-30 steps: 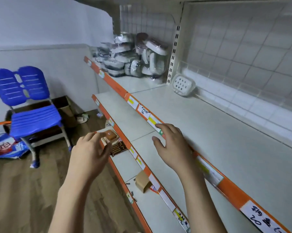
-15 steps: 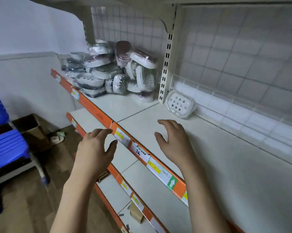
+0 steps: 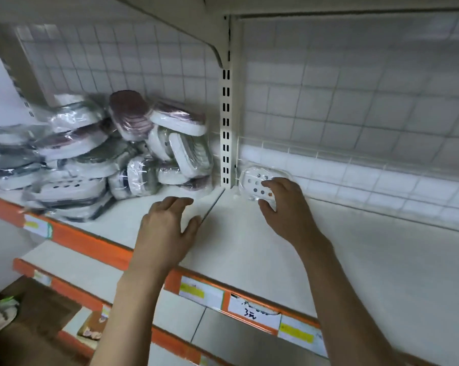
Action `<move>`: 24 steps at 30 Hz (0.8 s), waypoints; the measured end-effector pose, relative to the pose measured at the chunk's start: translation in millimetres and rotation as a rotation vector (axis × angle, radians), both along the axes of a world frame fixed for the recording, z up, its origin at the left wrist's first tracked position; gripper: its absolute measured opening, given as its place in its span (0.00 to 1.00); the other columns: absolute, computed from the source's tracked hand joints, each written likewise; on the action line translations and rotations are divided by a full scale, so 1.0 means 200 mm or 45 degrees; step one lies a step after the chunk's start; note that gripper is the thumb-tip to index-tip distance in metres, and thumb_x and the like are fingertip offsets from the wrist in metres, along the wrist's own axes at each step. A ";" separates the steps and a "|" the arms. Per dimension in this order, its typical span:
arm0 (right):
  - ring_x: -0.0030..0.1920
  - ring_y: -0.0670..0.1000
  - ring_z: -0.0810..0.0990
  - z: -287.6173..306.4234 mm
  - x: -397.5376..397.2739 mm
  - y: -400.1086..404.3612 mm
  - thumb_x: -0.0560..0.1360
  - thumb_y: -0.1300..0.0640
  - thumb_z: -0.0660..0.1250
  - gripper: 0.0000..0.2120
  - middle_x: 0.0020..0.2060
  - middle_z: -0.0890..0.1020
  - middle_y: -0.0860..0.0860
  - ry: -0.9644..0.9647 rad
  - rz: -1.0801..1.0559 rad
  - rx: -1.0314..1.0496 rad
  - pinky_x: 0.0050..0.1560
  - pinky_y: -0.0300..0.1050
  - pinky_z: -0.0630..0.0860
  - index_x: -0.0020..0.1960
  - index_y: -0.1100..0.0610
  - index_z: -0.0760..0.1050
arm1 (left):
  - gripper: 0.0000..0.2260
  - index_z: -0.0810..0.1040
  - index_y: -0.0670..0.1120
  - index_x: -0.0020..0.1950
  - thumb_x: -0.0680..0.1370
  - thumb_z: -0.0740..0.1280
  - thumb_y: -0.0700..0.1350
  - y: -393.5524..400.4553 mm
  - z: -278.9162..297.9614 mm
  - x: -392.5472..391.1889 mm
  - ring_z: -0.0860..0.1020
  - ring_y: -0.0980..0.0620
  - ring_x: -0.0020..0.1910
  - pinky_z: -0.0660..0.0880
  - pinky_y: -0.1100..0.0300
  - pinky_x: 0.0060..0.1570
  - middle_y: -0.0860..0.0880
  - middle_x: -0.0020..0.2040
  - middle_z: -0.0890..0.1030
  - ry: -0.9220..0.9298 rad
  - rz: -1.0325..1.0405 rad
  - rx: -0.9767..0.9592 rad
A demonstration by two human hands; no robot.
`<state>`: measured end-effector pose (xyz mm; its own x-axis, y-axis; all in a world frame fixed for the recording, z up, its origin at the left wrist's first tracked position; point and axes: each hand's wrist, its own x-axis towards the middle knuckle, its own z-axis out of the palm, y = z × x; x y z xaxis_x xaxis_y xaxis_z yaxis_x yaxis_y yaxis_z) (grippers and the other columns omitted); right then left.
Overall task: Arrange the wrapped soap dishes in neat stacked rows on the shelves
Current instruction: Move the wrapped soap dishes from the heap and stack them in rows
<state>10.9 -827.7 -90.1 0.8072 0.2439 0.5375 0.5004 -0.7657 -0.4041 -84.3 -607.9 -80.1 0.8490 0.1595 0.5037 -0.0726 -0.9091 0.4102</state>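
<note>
White store shelving with a tiled wire-grid back and orange price rails is filling the view, and a person is reaching both hands onto the upper shelf [image 3: 355, 260]. Their right hand [image 3: 284, 204] is curling its fingers over a single wrapped soap dish [image 3: 252, 180], which is leaning against the back grid just right of the slotted upright post [image 3: 226, 133]. Their left hand [image 3: 167, 228] is hovering open above the shelf, holding nothing. Beyond and to the left of the left hand, a heap of wrapped soap dishes [image 3: 96, 157] is lying jumbled, some flat, some on edge; I am counting roughly fifteen, though overlap and blur are hiding the exact number. Slippery film wrap could be letting the lone dish slide out of the fingers, and nudging the unstable heap would likely be sending dishes tumbling over the front rail [image 3: 96, 244]. Two hands, one separate dish, one heap.
</note>
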 end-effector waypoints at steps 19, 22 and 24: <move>0.67 0.59 0.65 0.01 0.34 0.15 0.71 0.52 0.71 0.37 0.67 0.67 0.56 0.330 -0.569 -0.376 0.65 0.50 0.63 0.75 0.54 0.57 | 0.19 0.77 0.42 0.62 0.71 0.69 0.41 0.42 0.08 0.44 0.73 0.35 0.59 0.71 0.45 0.58 0.39 0.61 0.75 -0.119 -0.403 0.154; 0.63 0.59 0.68 -0.01 0.30 0.18 0.69 0.54 0.71 0.39 0.64 0.66 0.56 0.311 -0.539 -0.408 0.62 0.52 0.66 0.75 0.54 0.55 | 0.22 0.77 0.40 0.61 0.67 0.72 0.38 0.46 0.15 0.52 0.73 0.33 0.58 0.72 0.42 0.56 0.35 0.60 0.75 -0.232 -0.400 0.272; 0.60 0.60 0.69 -0.02 0.26 0.19 0.68 0.54 0.73 0.41 0.63 0.64 0.56 0.312 -0.467 -0.322 0.60 0.52 0.68 0.75 0.55 0.55 | 0.26 0.77 0.40 0.61 0.63 0.73 0.34 0.49 0.21 0.58 0.72 0.33 0.60 0.72 0.42 0.57 0.34 0.61 0.74 -0.274 -0.402 0.375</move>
